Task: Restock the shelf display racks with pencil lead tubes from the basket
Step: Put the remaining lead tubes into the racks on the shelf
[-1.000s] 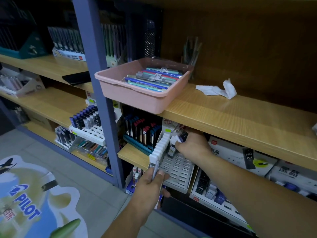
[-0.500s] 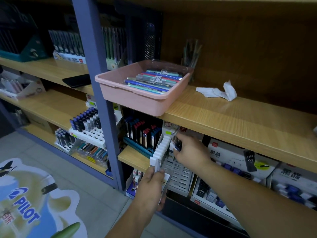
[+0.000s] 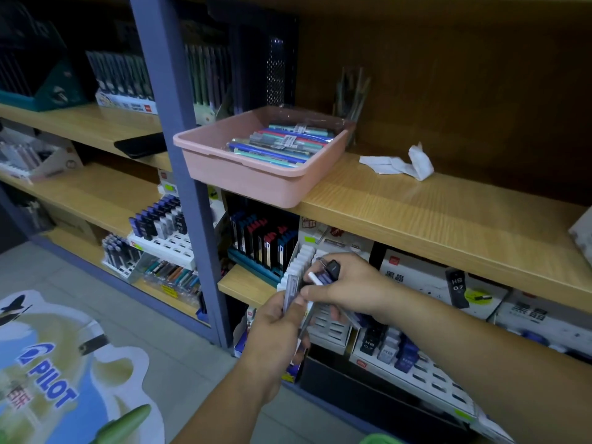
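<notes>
My left hand grips a small bundle of clear pencil lead tubes, held upright in front of the white slotted display rack on the lower shelf. My right hand is closed on a few dark and blue lead tubes just above the rack, its fingertips meeting the left hand's tubes. The pink basket stands on the shelf above, with several packed pens or tubes inside.
A blue steel upright stands left of the rack. Dark lead boxes in a teal holder sit behind it. More lead racks lie to the right, and a crumpled white paper lies on the upper shelf. A phone lies left.
My right hand has drawn back out of the rack towards me with tubes in it. The left hand has risen with its bundle, and the two hands now meet.
</notes>
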The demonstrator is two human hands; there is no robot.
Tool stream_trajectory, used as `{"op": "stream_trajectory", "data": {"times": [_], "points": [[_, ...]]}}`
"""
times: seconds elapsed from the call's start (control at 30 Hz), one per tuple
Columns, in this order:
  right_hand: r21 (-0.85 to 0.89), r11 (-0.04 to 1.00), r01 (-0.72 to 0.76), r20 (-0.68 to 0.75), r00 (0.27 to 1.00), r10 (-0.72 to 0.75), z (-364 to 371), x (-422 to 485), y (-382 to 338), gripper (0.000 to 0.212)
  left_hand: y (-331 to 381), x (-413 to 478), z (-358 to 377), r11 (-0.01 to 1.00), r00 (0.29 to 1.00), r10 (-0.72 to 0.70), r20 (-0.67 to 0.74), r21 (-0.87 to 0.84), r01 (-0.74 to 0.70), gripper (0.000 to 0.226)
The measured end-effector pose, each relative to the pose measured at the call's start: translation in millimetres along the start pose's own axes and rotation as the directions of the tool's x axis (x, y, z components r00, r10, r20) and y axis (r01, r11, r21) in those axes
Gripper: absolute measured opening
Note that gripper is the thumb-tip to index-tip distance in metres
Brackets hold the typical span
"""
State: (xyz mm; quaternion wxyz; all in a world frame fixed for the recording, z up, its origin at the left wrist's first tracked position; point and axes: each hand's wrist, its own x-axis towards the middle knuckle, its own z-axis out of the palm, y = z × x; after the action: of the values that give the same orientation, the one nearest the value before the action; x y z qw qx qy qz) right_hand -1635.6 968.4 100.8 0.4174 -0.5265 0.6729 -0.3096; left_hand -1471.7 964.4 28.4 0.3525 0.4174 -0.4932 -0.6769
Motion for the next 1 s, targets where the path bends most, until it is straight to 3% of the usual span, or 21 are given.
{"op": "stream_trajectory", "data": {"times": [0.13,0.3,0.37,0.53,0.63,0.73,0.8,0.87,0.93,1.0], "points": [[0.101,0.992,-0.080,0.010,0.997,0.080,-9,-16,3,0.026,4,-4,5,0.999,0.999,0.039,-0.026,0.035,-0.038,0.020],[0.271,0.951,-0.151,-0.198,0.958,0.209,-15,-23,15,0.029,1,-6,3,0.998,0.998,-0.046,-0.051,-0.033,0.044,0.027],[0.222,0.960,-0.170,-0.175,0.962,0.210,-17,-30,17,0.024,3,-7,3,0.999,0.998,-0.031,-0.050,0.025,0.032,0.028],[-0.050,0.977,-0.206,0.059,0.976,0.209,-26,-48,15,0.026,6,-5,3,0.982,0.976,0.128,-0.178,0.162,-0.100,0.022],[-0.219,0.960,-0.172,0.158,0.965,0.209,-23,-52,6,0.020,8,-6,6,0.945,0.967,0.219,-0.130,0.275,-0.177,0.025],[-0.249,0.959,-0.138,0.220,0.956,0.195,-18,-53,0,0.020,13,-9,14,0.910,0.966,0.252,-0.056,0.353,-0.216,0.029],[-0.202,0.970,-0.139,0.240,0.953,0.186,-17,-55,3,0.022,15,-11,16,0.909,0.966,0.252,-0.062,0.358,-0.214,0.032],[-0.068,0.985,-0.158,0.211,0.963,0.169,-15,-56,11,0.025,17,-12,16,0.952,0.967,0.213,-0.143,0.255,-0.172,0.032],[0.083,0.980,-0.179,0.112,0.979,0.169,-12,-56,20,0.026,17,-14,14,0.980,0.961,0.162,-0.225,0.152,-0.130,0.028],[0.245,0.947,-0.209,-0.014,0.976,0.219,-8,-55,25,0.024,14,-15,13,0.992,0.973,0.094,-0.212,0.107,-0.072,0.026]]}}
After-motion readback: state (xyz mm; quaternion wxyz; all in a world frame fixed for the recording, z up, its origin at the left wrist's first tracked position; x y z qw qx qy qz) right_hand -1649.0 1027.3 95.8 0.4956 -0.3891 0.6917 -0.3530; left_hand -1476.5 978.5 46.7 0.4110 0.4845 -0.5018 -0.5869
